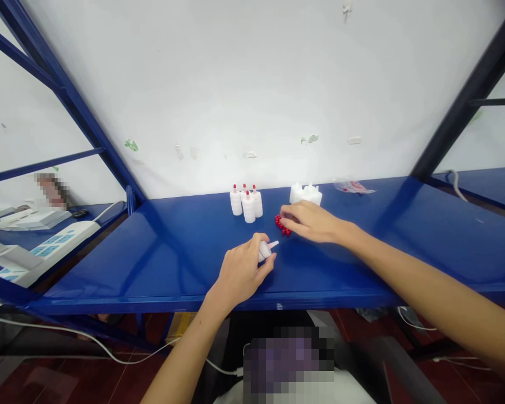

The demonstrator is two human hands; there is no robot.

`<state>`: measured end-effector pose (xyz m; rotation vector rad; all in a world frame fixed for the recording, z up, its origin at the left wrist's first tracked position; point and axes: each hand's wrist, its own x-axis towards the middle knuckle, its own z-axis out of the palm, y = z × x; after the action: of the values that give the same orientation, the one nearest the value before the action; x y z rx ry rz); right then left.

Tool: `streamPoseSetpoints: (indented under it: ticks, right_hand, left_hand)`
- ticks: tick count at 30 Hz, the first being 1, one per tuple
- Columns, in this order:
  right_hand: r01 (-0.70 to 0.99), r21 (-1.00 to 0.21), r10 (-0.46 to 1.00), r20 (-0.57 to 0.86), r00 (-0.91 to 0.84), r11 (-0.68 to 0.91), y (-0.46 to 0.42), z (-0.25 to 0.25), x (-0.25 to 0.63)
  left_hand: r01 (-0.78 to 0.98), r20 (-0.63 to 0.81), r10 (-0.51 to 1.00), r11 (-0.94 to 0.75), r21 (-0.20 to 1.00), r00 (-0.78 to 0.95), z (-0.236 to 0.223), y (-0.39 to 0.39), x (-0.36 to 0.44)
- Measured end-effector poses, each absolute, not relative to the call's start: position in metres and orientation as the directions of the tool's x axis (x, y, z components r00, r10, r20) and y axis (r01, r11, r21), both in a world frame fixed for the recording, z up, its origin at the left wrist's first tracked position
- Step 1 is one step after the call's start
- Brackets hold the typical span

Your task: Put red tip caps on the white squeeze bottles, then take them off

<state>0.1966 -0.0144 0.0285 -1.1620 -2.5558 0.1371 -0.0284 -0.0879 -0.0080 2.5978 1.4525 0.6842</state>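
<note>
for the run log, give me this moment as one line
left hand: holding uncapped white bottle, tilted | right hand: at red pieces, grip unclear | standing: four red-tipped bottles | behind right hand: other white bottles

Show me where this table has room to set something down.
Widest patch: left of the red-tipped bottles and left hand, toward the blue post. Another: between the plastic bag and right forearm. Crowded: the middle, where red caps, white bottles and right hand cluster.

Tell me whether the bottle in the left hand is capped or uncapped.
Uncapped: the bottle in the left hand shows a bare, pale nozzle tip, with no red cap on it.
</note>
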Motion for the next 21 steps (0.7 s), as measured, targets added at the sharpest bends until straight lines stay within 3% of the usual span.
streamPoseSetpoints:
  ticks: [6, 13, 16, 19, 21]
  right_hand:
    - [0.493, -0.296, 0.570, 0.301, -0.765, 0.818, -0.041, 0.023, 0.171]
    - [0.446, -0.377, 0.565, 0.318, -0.761, 0.812, -0.037, 0.023, 0.173]
    - [0.639, -0.212, 0.670, 0.321, -0.669, 0.740, -0.030, 0.031, 0.182]
    - [0.864, 0.022, 0.834, 0.248, -0.493, 0.504, -0.020, 0.037, 0.194]
    - [0.932, 0.094, 0.914, 0.181, -0.363, 0.351, -0.013, 0.038, 0.204]
  left_hand:
    - [0.757, 0.375, 0.814, -0.564, 0.331, 0.443, -0.007, -0.087, -0.029]
    - [0.777, 0.381, 0.838, -0.523, 0.351, 0.392, -0.008, -0.086, -0.029]
    - [0.796, 0.391, 0.856, -0.481, 0.367, 0.338, -0.008, -0.086, -0.029]
    - [0.802, 0.376, 0.860, -0.479, 0.358, 0.346, -0.007, -0.087, -0.029]
    - [0.796, 0.373, 0.854, -0.492, 0.354, 0.363, -0.006, -0.087, -0.029]
